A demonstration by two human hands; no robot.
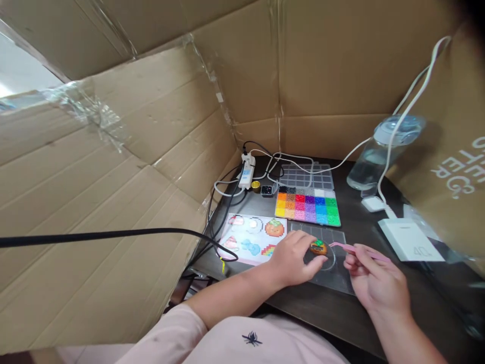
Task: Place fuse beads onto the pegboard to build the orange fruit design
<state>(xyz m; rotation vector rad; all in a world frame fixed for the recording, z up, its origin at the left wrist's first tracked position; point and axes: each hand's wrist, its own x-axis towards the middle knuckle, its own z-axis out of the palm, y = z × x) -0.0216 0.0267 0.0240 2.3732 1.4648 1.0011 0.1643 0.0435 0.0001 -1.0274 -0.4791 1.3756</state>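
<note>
Pale pink shirt (223, 341) fills the bottom edge. Lower right, the right hand (381, 283) is closed round pink tweezers (350, 248); whether their tips grip anything, I cannot tell. Left hand (293, 258), thumb and fingers apart, frames the bead figure (321, 251) right of centre: green top and orange edge laid, dark middle seemingly unfilled. Leftward lies a printed sheet (253, 240).

The bead piece (320, 251), orange with a green top and a dark patch, lies at the clear round board's (331, 262) far left. Pink tweezers (345, 247) reach in from the board's right, tips near the piece.
</note>
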